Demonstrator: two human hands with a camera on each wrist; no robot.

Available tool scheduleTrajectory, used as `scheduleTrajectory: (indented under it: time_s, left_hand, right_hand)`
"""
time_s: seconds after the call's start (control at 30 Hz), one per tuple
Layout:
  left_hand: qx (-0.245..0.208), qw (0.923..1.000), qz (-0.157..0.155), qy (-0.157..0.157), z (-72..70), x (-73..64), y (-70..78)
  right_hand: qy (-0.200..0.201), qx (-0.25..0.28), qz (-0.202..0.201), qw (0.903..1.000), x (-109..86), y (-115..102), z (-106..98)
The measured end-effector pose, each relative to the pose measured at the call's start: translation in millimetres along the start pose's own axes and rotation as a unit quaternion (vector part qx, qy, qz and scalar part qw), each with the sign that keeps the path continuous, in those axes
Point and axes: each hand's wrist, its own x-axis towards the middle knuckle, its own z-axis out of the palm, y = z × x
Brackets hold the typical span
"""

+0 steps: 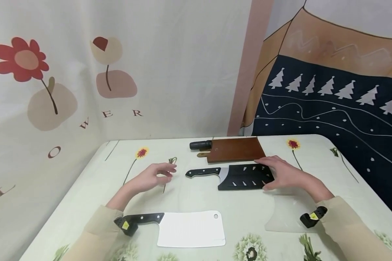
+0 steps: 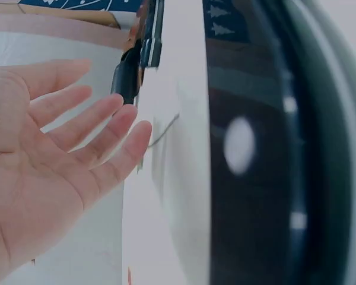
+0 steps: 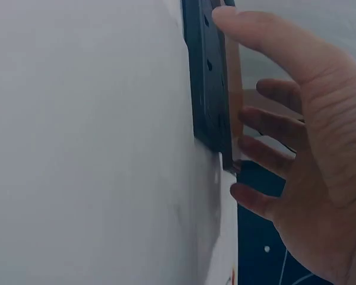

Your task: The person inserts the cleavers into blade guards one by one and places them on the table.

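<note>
My right hand (image 1: pixel 285 173) is at the right end of a black slotted sheath (image 1: pixel 241 179) covering the blade of a cleaver with a black riveted handle (image 1: pixel 202 172). Its thumb is by the sheath's near edge and its fingers by the far edge. In the right wrist view the fingers are loosely bent with gaps around the sheath (image 3: pixel 210 83); contact is unclear. Left of that cleaver's handle, my left hand (image 1: pixel 153 177) hovers over the table, holding nothing, fingers relaxed. An uncovered cleaver with a pale, wide blade (image 1: pixel 192 229) lies nearest me.
Behind the sheathed cleaver lies a flat brown cover (image 1: pixel 236 149) with a black handle (image 1: pixel 200 145) and a small tab at its left. A translucent blade-shaped sheet (image 1: pixel 284 215) lies under my right forearm. Printed curtains (image 1: pixel 183 72) hang along the table's (image 1: pixel 170 143) far side.
</note>
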Motion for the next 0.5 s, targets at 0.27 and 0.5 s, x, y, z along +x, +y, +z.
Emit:
scheduleTrajectory:
  time_s: [0.27, 0.5]
  left_hand:
    - [-0.001, 0.9999, 0.014, 0.001, -5.5, -34.6, -1.7]
    - [-0.014, 0.9995, 0.020, 0.022, -4.5, -61.9, -0.2]
  right_hand:
    - [-0.011, 0.028, 0.024, 0.9993, -33.0, 0, -14]
    - [-0.001, 0.060, 0.049, 0.9970, -63.1, 2, -28]
